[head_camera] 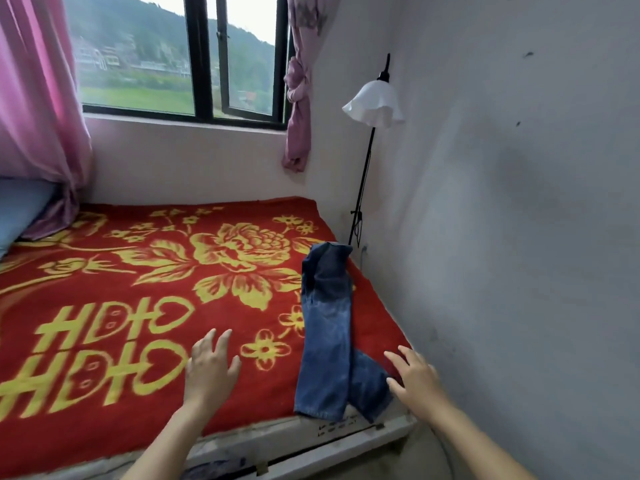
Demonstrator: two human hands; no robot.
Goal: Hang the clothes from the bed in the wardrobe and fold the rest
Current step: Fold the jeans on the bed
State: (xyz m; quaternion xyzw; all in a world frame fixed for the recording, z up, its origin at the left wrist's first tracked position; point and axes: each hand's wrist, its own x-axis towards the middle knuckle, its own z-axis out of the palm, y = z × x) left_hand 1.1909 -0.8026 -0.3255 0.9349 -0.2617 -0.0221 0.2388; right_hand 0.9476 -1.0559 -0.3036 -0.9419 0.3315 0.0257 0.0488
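A pair of blue jeans (327,336) lies lengthwise on the right side of the bed, on a red blanket (138,289) with yellow flowers. One leg end juts out to the right near the bed's front edge. My left hand (210,368) hovers over the blanket to the left of the jeans, fingers spread and holding nothing. To the right of the jeans, my right hand (414,377) is held with fingers spread, its thumb close to the jutting leg end, gripping nothing.
A floor lamp (374,102) with a white shade stands in the corner beyond the bed's right side. The grey wall (519,237) runs close along the right. Pink curtains (38,98) flank the window. A blue pillow (17,209) lies at far left.
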